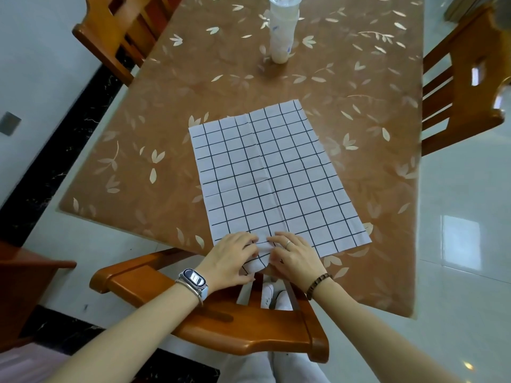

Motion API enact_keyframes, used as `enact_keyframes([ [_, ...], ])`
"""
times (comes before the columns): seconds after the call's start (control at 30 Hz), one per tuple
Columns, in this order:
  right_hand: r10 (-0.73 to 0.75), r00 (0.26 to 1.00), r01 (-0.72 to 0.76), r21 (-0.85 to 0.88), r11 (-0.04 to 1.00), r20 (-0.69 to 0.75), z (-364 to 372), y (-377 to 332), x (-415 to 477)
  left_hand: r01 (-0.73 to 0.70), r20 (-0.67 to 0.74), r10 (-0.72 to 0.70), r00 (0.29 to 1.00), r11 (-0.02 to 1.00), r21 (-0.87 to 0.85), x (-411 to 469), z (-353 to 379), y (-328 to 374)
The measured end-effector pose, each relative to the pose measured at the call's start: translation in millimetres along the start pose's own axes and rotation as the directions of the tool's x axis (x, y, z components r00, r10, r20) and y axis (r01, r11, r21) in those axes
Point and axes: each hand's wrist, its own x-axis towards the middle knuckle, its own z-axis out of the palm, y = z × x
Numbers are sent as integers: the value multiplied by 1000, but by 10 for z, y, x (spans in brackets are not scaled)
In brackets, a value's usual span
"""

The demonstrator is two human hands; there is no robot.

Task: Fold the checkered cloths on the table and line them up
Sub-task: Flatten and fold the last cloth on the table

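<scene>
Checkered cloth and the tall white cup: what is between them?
Nothing: the head view shows only bare leaf-patterned table between the checkered cloth and the white cup.

bright, even light; window glare on the floor (460, 241), wide-angle bending and blur at edges.

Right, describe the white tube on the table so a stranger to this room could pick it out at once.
Start from the brown table with the pale leaf pattern. At its far end, near the middle, stands a tall white tube. It is the only upright thing on the table; the checkered cloth lies flat towards the near edge.
</scene>
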Motion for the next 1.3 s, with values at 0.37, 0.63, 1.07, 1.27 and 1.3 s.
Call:
enact_keyframes([
  [0.37, 272, 962, -265, 174, 948, -15, -296, -112, 63, 153, -163, -174, 971, 980, -131, 6, -69, 92],
  [0.63, 279, 960, -273, 196, 942, -5, -578, -89, 36, 259, -165, -348, 923, 877, -404, -1, -354, 37],
  [1.07, 403, 903, -423, 153, 893, 146, -1082, 334, -77, 327, -56, -546, 836, 577, -748, -240, -710, -68],
  [1.27, 359, 899, -414, 220, 883, 252, -1331, 378, 62, 363, 41, -545, 838, 499, -787, -316, -737, -214],
  [1.3, 350, 900, -409, 223, 885, 261, -1368, 383, 82, 363, 53, -542, 839, 484, -796, -309, -766, -214],
])
